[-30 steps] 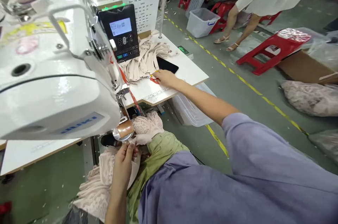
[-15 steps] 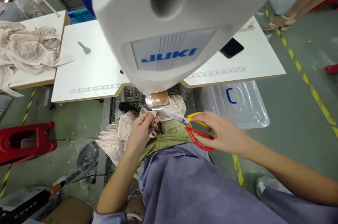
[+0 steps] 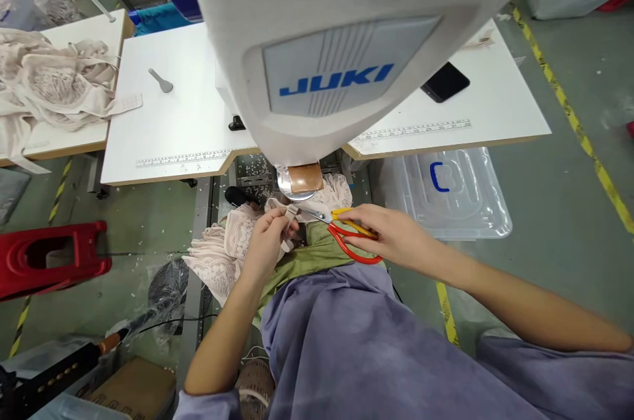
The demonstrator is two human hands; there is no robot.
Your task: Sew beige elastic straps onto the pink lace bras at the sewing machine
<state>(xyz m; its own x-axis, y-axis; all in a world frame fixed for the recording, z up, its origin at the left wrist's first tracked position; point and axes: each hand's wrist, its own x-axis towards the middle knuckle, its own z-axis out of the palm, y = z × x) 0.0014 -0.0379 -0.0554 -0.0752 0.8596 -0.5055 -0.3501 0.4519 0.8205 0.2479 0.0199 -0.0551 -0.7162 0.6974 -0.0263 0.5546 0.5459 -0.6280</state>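
Note:
Scissors [image 3: 354, 255] with one red and one yellow handle are gripped in my right hand [image 3: 389, 232]. Their blades point left, with the tips at a pale strap [image 3: 291, 212]. That strap is pinched between the thumb and fingers of my left hand [image 3: 272, 235], just below the round metal plate of the sewing machine [image 3: 331, 86]. Pale lace bra pieces [image 3: 212, 255] lie stacked beside my left wrist, and more lace [image 3: 337, 192] sits behind the blades. Green cloth [image 3: 310, 255] covers my lap under both hands.
The white machine head hangs close above my hands. A black phone [image 3: 446, 82] and a small grey tool [image 3: 161, 81] lie on the white table [image 3: 183, 116]. Beige garments [image 3: 54, 86] are heaped at left. A clear lidded box [image 3: 465, 199] stands right, a red stool [image 3: 54, 258] left.
My right hand has moved left with the scissors, and the handles have drawn closer together. The blade tips are now at the strap in my left hand. My view has shifted slightly.

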